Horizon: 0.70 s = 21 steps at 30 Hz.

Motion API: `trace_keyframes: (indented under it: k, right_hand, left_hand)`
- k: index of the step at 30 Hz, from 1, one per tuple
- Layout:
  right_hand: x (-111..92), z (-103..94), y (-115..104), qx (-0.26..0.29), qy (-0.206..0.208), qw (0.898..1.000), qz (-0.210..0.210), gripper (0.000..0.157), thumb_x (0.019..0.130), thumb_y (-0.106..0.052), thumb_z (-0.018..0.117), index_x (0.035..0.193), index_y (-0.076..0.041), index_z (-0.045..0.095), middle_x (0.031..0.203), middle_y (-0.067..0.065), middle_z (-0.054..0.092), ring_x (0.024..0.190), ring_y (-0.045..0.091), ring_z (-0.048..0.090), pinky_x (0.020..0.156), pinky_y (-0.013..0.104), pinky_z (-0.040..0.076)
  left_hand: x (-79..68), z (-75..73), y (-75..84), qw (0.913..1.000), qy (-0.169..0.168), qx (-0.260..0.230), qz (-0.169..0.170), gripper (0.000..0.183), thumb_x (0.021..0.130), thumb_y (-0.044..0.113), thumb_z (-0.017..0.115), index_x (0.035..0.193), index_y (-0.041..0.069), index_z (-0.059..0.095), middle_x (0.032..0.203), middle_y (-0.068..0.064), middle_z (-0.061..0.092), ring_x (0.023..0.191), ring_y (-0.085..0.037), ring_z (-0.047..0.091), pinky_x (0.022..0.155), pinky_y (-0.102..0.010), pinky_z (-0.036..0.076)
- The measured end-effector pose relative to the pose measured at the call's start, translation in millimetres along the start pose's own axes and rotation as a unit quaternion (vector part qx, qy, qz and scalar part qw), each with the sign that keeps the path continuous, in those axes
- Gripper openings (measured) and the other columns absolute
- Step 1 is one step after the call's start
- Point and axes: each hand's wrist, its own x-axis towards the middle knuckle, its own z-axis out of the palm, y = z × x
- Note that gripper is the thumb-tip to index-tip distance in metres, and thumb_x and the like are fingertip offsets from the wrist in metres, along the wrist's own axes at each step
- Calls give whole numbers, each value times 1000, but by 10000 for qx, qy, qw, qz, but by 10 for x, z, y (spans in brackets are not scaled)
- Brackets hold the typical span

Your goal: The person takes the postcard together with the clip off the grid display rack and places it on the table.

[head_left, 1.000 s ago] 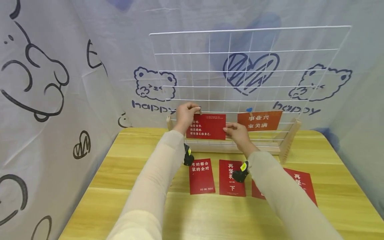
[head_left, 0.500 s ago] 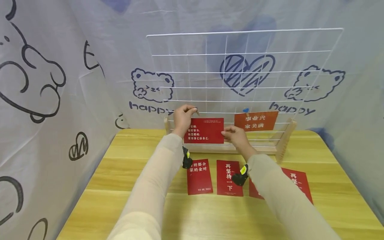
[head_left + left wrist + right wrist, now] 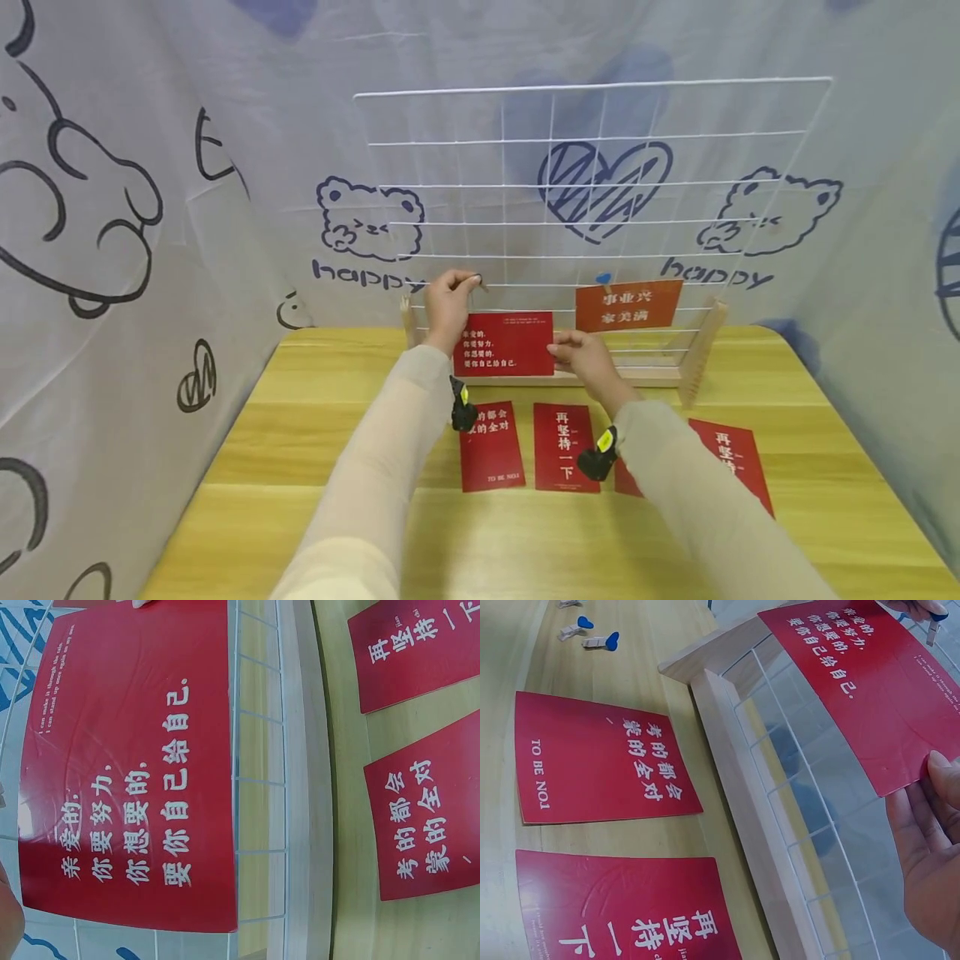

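My right hand (image 3: 585, 358) pinches the right edge of a red card with white writing (image 3: 502, 343), thumb in front and fingers behind. The card stands before the lower part of a white wire grid (image 3: 551, 185). My left hand (image 3: 447, 304), by the card's upper left corner, pinches a small wooden clothespin with a blue heart (image 3: 934, 630); the clothespin is above the card's top edge. To the right, an orange-red card (image 3: 628, 307) hangs on the grid under another blue-heart clothespin (image 3: 603, 280). In the left wrist view the held card (image 3: 135, 780) shows flat, its writing sideways.
Several red cards lie on the wooden table (image 3: 247, 467), among them one at left (image 3: 491, 450) and one in the middle (image 3: 566, 450); my right forearm partly covers another. The grid stands in a wooden base (image 3: 701, 354). Loose clothespins (image 3: 596, 643) lie on the table.
The red card has come down a little against the grid, with my right hand still holding it. My left hand's fingertips and clothespin now stand farther above its top edge. The view has shifted slightly.
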Motion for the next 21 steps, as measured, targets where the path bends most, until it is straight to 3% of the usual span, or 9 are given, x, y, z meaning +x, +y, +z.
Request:
trace_keyframes:
  k: [6, 14, 18, 21]
  right_hand:
    - [-29, -36, 31, 33, -44, 10000, 67, 26, 92, -3, 51, 113, 12, 50, 94, 4, 57, 74, 3, 57, 74, 23, 53]
    - [-63, -15, 54, 43, 53, 9999, 111, 23, 91, -6, 54, 108, 9, 53, 86, -1, 56, 72, 4, 56, 71, 22, 53]
    - [-82, -25, 52, 64, 40, 9999, 106, 23, 91, -5, 54, 108, 10, 52, 85, -2, 56, 72, 4, 56, 72, 23, 53]
    - [-99, -41, 50, 119, 44, 9998, 152, 22, 91, -5, 53, 108, 10, 52, 83, -3, 55, 72, 4, 56, 73, 23, 53]
  left_hand:
    - [26, 16, 11, 9998, -58, 93, 154, 12, 84, 9, 64, 87, -2, 67, 91, -17, 67, 80, -19, 56, 68, -19, 41]
    - [69, -34, 122, 9995, -86, 193, 217, 13, 83, 9, 65, 88, -3, 67, 92, -17, 67, 79, -16, 54, 70, -20, 41]
    - [57, -94, 119, 9997, -94, 228, 74, 14, 84, 11, 64, 90, -2, 67, 93, -16, 67, 78, -15, 54, 71, -21, 43]
    - [19, -168, 130, 9974, -210, 671, -170, 17, 86, 21, 63, 95, 7, 68, 95, -7, 67, 80, -14, 54, 74, -25, 42]
